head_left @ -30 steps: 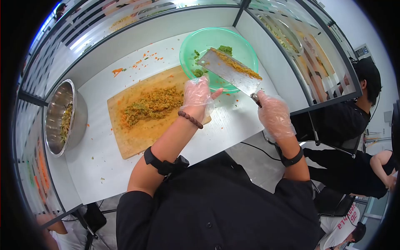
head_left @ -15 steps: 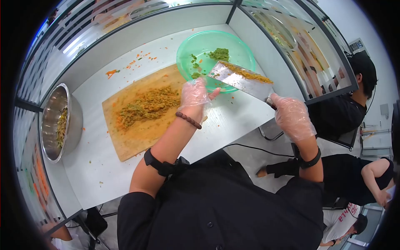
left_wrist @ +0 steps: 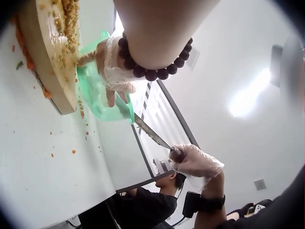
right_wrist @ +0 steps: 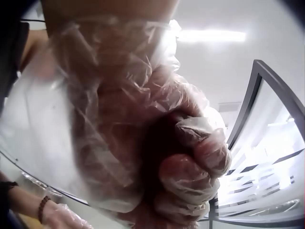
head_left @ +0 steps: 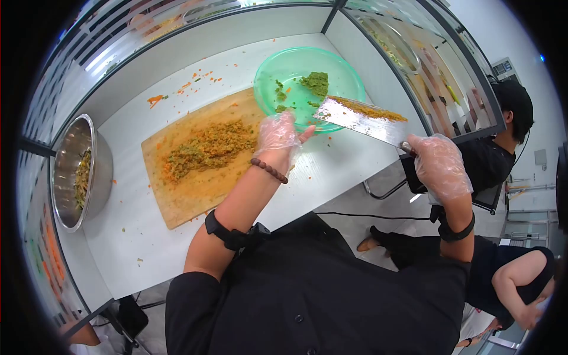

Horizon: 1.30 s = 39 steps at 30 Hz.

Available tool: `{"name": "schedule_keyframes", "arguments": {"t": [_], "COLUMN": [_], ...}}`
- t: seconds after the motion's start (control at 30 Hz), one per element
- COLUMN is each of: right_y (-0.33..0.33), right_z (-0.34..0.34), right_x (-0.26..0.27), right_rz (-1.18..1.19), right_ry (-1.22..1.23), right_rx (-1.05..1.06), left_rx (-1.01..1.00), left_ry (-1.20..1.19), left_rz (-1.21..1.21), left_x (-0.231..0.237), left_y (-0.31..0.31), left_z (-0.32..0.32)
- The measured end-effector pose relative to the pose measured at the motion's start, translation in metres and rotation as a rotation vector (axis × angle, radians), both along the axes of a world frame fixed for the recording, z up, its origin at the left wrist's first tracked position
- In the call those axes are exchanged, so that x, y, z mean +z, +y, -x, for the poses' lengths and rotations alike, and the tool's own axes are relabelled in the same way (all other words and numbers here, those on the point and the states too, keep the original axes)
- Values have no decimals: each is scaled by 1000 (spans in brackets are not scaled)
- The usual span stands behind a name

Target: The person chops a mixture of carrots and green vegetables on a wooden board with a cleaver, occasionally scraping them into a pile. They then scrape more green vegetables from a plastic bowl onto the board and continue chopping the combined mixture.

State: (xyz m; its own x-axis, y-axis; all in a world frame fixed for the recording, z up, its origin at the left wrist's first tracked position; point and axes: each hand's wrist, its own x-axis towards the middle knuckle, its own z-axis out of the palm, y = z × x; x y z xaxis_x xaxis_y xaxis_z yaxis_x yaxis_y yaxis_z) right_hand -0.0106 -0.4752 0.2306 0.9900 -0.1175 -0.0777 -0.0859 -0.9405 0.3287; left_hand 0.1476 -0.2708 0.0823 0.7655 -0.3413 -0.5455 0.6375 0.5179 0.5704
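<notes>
From the head: grips the big knife (head_left: pixel 364 123) by its handle with the right hand (head_left: pixel 441 165), fingers curled round it. Holds the blade over the right, near part of the green bowl (head_left: pixel 269 71), with orange mush (head_left: pixel 370 110) along its top. Cannot tell if blade and rim touch. Pinches the bowl's near rim with the left hand (head_left: pixel 277 135), beside the wooden board (head_left: pixel 183 210). In the bowl, a green lump (head_left: pixel 315 84) and small green bits. On the board, a pile of chopped food (head_left: pixel 207 148). Far left, a shiny metal bowl (head_left: pixel 100 171) with food inside.

From the left wrist: left fingers bent at the green bowl, just beside the board. Farther off, knife in the right fist.

From the right wrist: right fingers curled tight round the dark handle. Cannot see the blade.
</notes>
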Motion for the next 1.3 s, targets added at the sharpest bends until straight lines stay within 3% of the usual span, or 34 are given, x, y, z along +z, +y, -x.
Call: {"name": "schedule_keyframes", "arguments": {"t": [0.73,0.93,1.03,1.17,1.23,1.3], "right_y": [0,-12,-17,-14,1,10], "right_z": [38,44,38,16,2,-16], "right_x": [20,15,7,-17,-20,-25], "right_rz": [100,-14,-193,-939,-1352,-1651], "right_ry": [-64,-259,-328,-407,-305,-216], "right_rx": [-117,-169,-153,-293,-498,-462], "left_rx": [27,12,-12,-90,-132,-151], "left_ry": [88,71,4,-75,-72,-91], "left_rz": [23,42,5,-41,-68,-75], "left_x": [-4,-2,5,5,3,0], "left_y": [1,7,10,11,10,11], "left_z": [-30,-34,-32,-27,-27,-24]}}
